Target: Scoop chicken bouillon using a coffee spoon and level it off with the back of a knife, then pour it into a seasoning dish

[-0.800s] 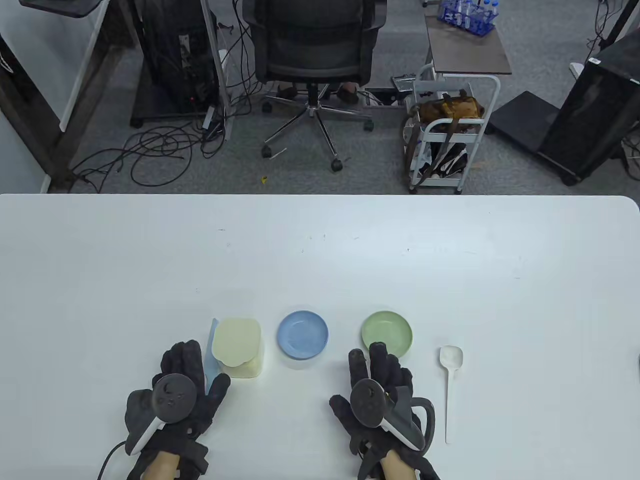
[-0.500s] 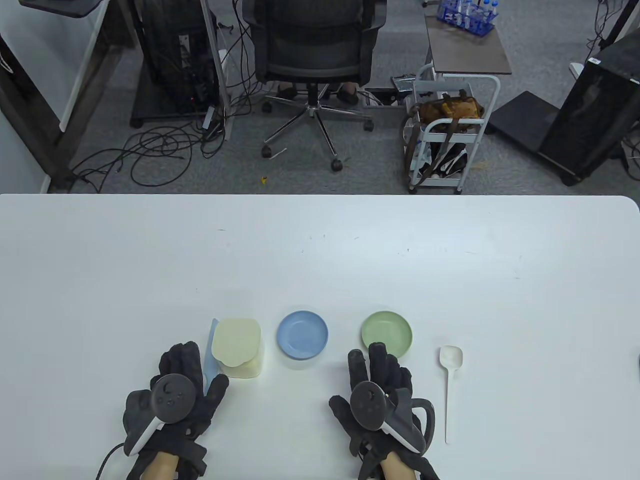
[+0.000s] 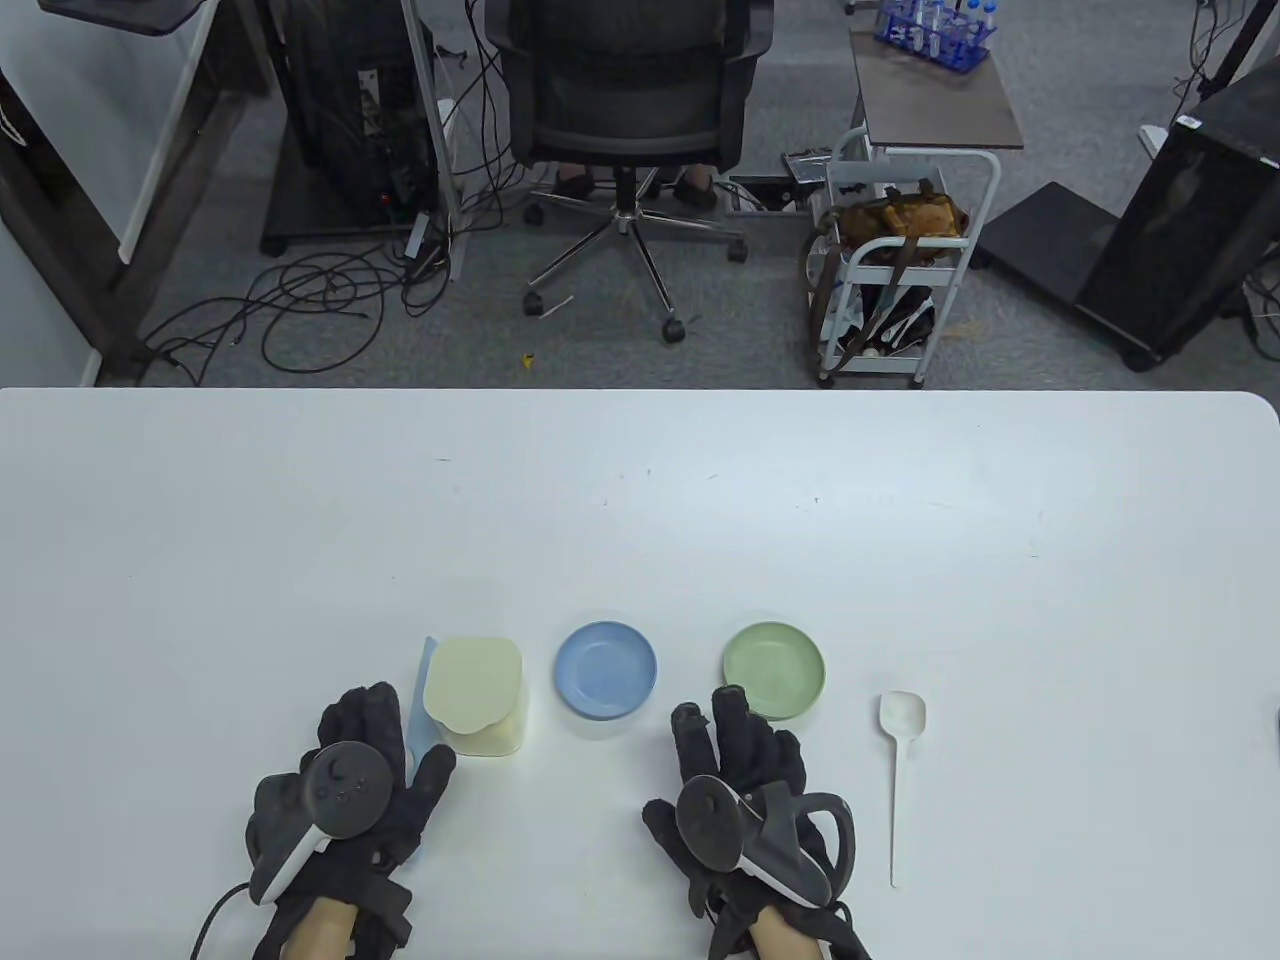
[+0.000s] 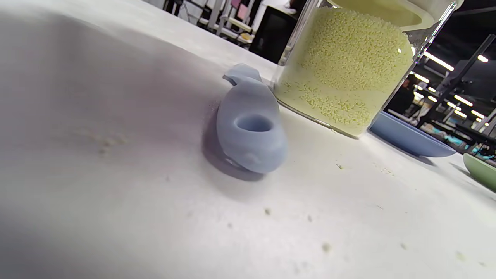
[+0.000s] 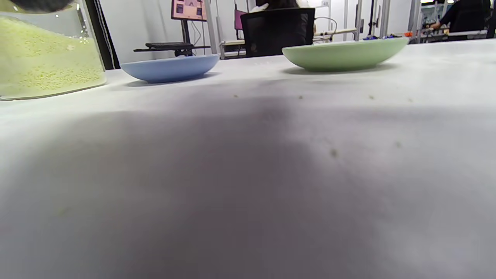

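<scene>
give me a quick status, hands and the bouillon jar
Left hand open by the blue knife, right hand open, both grips empty. Bouillon jar lidded, spoon untouched on the table. Nothing blocking the dishes.

Office-lab: swivel chair (image 3: 625, 120), floor cables (image 3: 310, 300), computer towers (image 3: 350, 120).

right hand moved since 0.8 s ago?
Yes. The right hand has shifted slightly left and toward the near table edge: its fingertips, earlier overlapping the green dish rim, now sit just left of it.
</scene>
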Demonstrator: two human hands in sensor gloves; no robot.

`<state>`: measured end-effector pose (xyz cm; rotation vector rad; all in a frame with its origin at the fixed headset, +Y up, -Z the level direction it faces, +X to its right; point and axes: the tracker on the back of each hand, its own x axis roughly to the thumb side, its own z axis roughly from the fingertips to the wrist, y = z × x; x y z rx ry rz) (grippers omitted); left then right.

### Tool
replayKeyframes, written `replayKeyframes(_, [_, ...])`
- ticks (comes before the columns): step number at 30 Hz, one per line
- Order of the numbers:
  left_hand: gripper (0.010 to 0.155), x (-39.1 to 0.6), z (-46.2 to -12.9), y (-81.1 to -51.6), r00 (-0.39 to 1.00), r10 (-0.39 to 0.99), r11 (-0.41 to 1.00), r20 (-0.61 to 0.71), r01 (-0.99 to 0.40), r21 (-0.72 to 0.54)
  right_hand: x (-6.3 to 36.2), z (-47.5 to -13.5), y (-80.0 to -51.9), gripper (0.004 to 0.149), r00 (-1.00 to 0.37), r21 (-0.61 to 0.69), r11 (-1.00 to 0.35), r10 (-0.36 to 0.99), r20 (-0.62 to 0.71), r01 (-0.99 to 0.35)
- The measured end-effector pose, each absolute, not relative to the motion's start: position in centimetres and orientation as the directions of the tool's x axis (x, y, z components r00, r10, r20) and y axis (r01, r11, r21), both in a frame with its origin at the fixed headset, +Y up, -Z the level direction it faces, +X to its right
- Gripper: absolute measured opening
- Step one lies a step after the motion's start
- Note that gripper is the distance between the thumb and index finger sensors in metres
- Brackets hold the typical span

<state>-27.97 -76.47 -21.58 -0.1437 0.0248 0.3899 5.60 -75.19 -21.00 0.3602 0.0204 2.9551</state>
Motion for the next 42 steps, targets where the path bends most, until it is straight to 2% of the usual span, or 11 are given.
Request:
replayKeyframes(3, [0.096,-28.0,-21.5,-76.4,0.930,0.365,0.921,-0.052,-0.369,-0.129,3.4,-21.8,-73.2,0.093,-0.934,-0.025,-0.980,0.180,0.310,-0.197])
replayKeyframes(6, [0.096,-28.4,-21.6,-76.5,0.933,0.351,0.925,-0.076,-0.358,-0.126,0.0,-23.3,-70.8,0.095,-0.915,-0.021,-0.981,0.171,0.366,-0.192])
replayKeyframes(11, [0.096,-28.7,-22.0,-76.9,0.910,0.404,0.891,-0.092,-0.414,-0.184,-6.7,-26.3,-67.9,0.099,-0.886,-0.052,-0.999,-0.025,0.463,0.001])
replayKeyframes(13, [0.097,-29.0,-22.1,-76.9,0.897,0.430,0.879,-0.101,-0.442,-0.180,-8.7,-27.4,-67.8,0.101,-0.865,0.002,-0.999,-0.034,0.501,0.041])
replayKeyframes(16, [0.096,-29.3,-22.1,-77.1,0.881,0.457,0.865,-0.118,-0.472,-0.171,-11.8,-29.5,-68.9,0.104,-0.863,0.184,-0.979,0.024,0.505,0.081])
replayKeyframes(19, [0.088,-29.7,-21.9,-77.3,0.877,0.445,0.855,-0.180,-0.476,-0.207,-13.6,-31.5,-70.6,0.105,-0.857,0.303,-0.942,0.032,0.515,0.147])
replayKeyframes(22, [0.092,-29.8,-22.1,-77.5,0.865,0.463,0.827,-0.193,-0.500,-0.256,-13.8,-32.2,-71.4,0.102,-0.858,0.384,-0.920,0.138,0.495,0.073])
replayKeyframes(26, [0.092,-29.7,-22.1,-77.5,0.855,0.484,0.823,-0.189,-0.518,-0.234,-13.6,-32.3,-71.2,0.104,-0.844,0.309,-0.951,0.161,0.512,0.006])
replayKeyframes(31, [0.090,-29.5,-22.0,-77.4,0.837,0.514,0.812,-0.187,-0.545,-0.211,-11.3,-30.5,-68.5,0.103,-0.834,0.253,-0.967,0.172,0.525,-0.040])
replayKeyframes(35, [0.090,-29.4,-21.9,-77.4,0.836,0.517,0.809,-0.187,-0.548,-0.215,-9.0,-28.0,-67.6,0.102,-0.829,0.257,-0.966,0.153,0.538,-0.012])
replayKeyframes(42, [0.090,-29.3,-21.9,-77.5,0.840,0.511,0.811,-0.185,-0.542,-0.220,-6.0,-25.1,-69.7,0.102,-0.812,0.248,-0.966,0.089,0.577,0.071])
